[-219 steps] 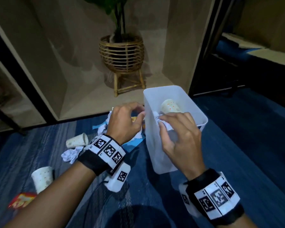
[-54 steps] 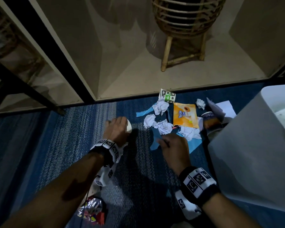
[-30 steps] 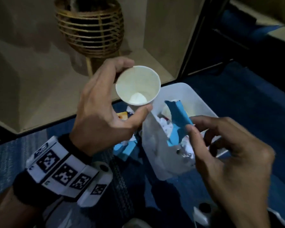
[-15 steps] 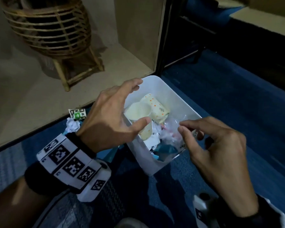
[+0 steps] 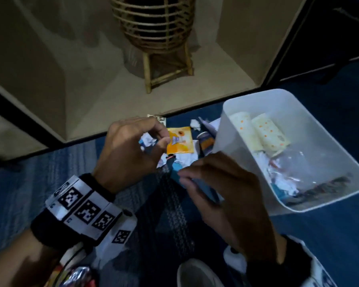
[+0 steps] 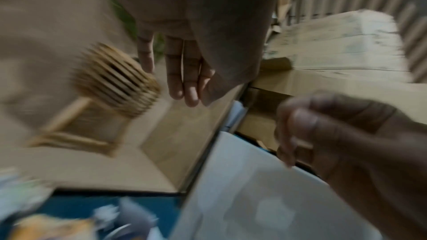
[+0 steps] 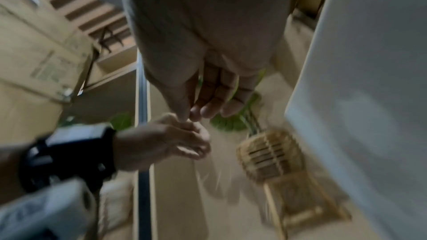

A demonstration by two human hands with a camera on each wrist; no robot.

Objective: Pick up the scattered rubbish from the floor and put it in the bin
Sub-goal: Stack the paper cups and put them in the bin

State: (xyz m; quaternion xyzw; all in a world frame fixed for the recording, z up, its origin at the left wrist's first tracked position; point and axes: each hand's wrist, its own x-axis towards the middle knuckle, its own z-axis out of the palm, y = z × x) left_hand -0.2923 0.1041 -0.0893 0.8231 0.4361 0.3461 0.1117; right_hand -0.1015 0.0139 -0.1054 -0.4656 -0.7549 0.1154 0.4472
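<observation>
The white plastic bin [image 5: 226,129] stands on the blue carpet at the right. It holds two spotted paper cups [image 5: 265,131], crumpled paper and clear plastic. Left of the bin lies a litter pile: an orange sachet [image 5: 180,141], crumpled white paper [image 5: 147,140], a can [image 5: 205,141] and blue paper [image 5: 176,167]. My left hand [image 5: 163,136] hovers over the pile with loosely bent fingers and holds nothing. My right hand [image 5: 184,179] hangs beside the bin's near wall, relaxed and empty. Both wrist views are blurred; the left fingers [image 6: 182,79] and the right fingers [image 7: 215,101] look bare.
A rattan plant stand [image 5: 153,38] sits on a beige raised floor behind the litter. A small printed carton [image 5: 161,119] and a paper ball [image 5: 195,124] lie at the step's edge. A shiny wrapper [image 5: 77,276] and a shoe [image 5: 197,274] are at the bottom.
Both hands have left the bin's opening and moved left over the litter pile. The cup and blue scrap they held a second ago now lie in the bin.
</observation>
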